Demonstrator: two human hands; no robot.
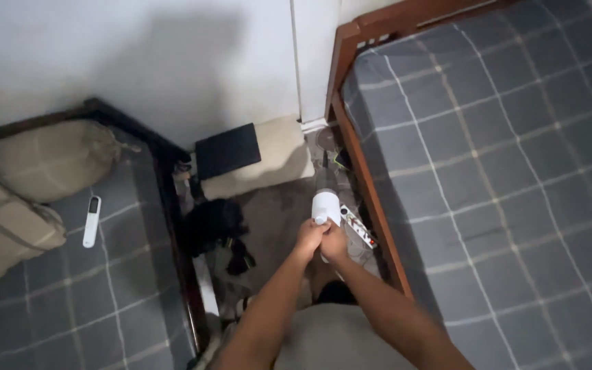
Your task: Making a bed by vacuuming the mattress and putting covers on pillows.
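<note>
Both hands meet in the middle of the view on a white handheld vacuum [325,205] that points down and away at the floor between two beds. My left hand [310,236] grips the vacuum's handle from the left. My right hand [335,243] wraps the same handle from the right, touching the left hand. The vacuum's dark nozzle reaches toward the floor near the right bed's wooden frame [368,185].
A bed with a grey checked cover [501,171] fills the right. Another grey checked bed [70,294] on the left holds pillows [42,161] and a white remote [92,220]. On the floor lie a power strip [361,229], black cloth [210,226] and a dark flat box [227,151].
</note>
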